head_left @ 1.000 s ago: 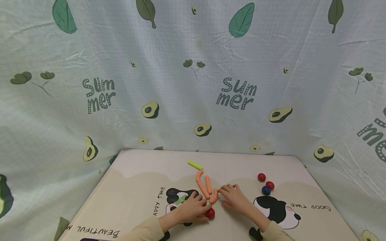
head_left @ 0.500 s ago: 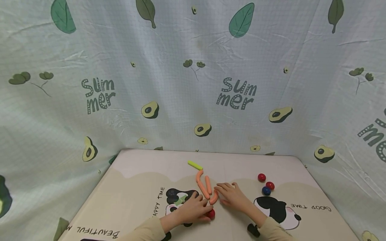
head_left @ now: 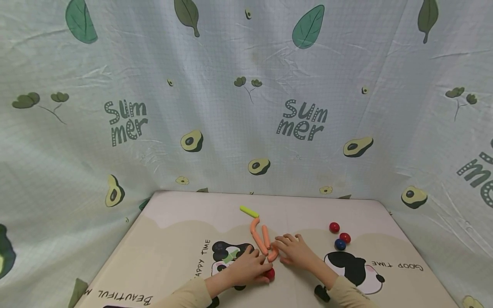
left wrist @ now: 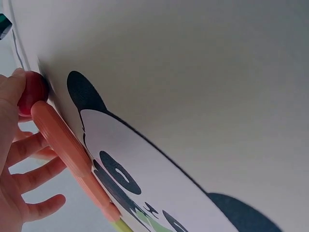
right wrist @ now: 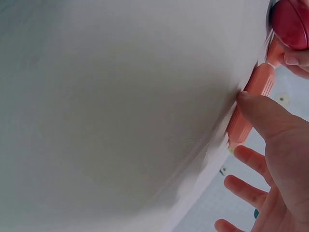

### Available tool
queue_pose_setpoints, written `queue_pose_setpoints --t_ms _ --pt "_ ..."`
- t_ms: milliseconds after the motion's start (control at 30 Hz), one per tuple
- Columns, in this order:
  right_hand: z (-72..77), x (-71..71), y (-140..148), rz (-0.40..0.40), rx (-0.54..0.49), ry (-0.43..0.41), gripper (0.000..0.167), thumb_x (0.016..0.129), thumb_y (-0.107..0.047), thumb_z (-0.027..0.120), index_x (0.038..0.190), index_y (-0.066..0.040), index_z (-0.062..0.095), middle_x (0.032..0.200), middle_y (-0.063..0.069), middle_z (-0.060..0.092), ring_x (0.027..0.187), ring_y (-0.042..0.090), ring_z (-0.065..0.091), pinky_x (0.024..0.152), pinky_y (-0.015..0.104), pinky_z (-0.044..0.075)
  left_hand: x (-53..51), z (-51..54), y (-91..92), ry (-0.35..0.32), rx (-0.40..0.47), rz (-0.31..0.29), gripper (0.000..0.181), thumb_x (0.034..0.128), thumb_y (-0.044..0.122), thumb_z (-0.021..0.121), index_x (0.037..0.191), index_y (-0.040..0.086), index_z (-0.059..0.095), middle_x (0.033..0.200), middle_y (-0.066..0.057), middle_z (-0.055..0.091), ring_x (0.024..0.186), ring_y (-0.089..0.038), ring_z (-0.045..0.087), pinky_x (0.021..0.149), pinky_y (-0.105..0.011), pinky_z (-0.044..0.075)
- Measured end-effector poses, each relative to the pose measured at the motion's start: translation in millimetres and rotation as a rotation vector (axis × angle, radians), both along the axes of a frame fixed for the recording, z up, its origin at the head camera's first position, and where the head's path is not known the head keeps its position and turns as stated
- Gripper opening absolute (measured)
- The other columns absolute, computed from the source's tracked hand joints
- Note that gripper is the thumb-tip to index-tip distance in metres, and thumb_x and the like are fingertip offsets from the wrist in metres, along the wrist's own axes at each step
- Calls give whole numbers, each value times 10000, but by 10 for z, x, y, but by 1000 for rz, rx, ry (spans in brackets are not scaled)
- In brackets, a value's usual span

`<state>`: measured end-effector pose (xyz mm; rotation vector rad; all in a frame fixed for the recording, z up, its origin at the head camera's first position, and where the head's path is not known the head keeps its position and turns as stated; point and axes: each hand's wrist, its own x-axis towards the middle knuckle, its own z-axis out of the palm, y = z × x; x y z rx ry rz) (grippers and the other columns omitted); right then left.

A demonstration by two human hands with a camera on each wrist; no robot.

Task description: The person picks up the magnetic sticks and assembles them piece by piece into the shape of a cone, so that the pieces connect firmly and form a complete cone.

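Since the earlier frames, the right hand [head_left: 295,251] had been shifted slightly farther over the curved orange stick [head_left: 273,254], whose far end was partly covered by loosely spread fingers, no firm grip seen. The red ball [head_left: 271,275] was pinched by the left hand [head_left: 247,267]. Stick and ball were placed midway between the surface's [head_left: 181,214] left and right edges; stick position was judged under adjustment, not settled.

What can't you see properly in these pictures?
Head view: part of the red ball, behind the left hand.
Head view: some of the panda print, behind that hand.
Head view: a dark shape, cut by the bottom edge.
Left wrist view: a green-black thing, cut by the left edge.
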<state>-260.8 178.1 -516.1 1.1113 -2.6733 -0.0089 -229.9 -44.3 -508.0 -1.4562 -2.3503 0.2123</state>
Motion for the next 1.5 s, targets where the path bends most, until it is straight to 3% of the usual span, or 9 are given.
queue_pose_setpoints --t_ms 133,300,767,1000,1167,1233,1333,1500 --pt "2 14 -11 -1 12 -20 430 780 -318 653 1177 -223 520 1176 39 551 1063 256 488 775 510 376 9 -10 -3 19 0 3 317 842 542 445 1017 294 536 885 92 577 791 -114 513 701 -294 358" --pt "-15 12 -6 5 30 23 404 778 -333 651 1157 -249 539 1130 12 564 1044 236 495 762 495 387 7 -11 3 13 4 4 319 839 539 453 1021 292 538 895 86 583 778 -118 516 694 -294 357" --pt "15 23 -14 -18 20 29 312 801 -410 595 1050 -224 564 1085 -4 571 1013 212 499 760 466 381 0 3 4 31 -13 6 336 843 542 445 1052 298 543 863 85 567 774 -109 517 698 -300 374" --pt "-68 -28 13 49 -50 126 269 802 -437 582 984 -238 567 1013 2 578 956 203 505 721 451 381 3 -5 7 0 -33 11 360 853 538 431 1086 283 531 902 85 573 767 -95 518 701 -285 358" --pt "-119 -62 51 112 -70 209 240 819 -470 549 1003 -315 562 1022 5 559 947 193 493 694 423 367 -1 -15 9 6 -51 13 384 858 545 421 1070 245 529 886 99 578 761 -70 504 700 -265 354" --pt "-121 -61 49 108 -47 201 236 798 -447 583 1006 -336 568 1033 4 558 952 194 494 696 422 371 -2 -13 6 8 -51 12 370 861 541 420 1054 245 529 876 103 572 754 -66 494 702 -263 357" --pt "-55 -20 22 66 6 124 243 756 -384 646 986 -333 585 1030 7 567 958 209 502 711 436 383 -3 -10 1 14 -48 8 338 864 537 420 1023 258 528 850 106 557 737 -63 479 698 -263 354" --pt "-37 -5 24 30 47 67 196 784 -408 608 968 -345 580 1032 -12 561 985 206 493 739 436 384 -6 -12 -7 30 -29 -5 309 862 534 430 995 270 518 814 110 538 714 -59 455 697 -269 356"
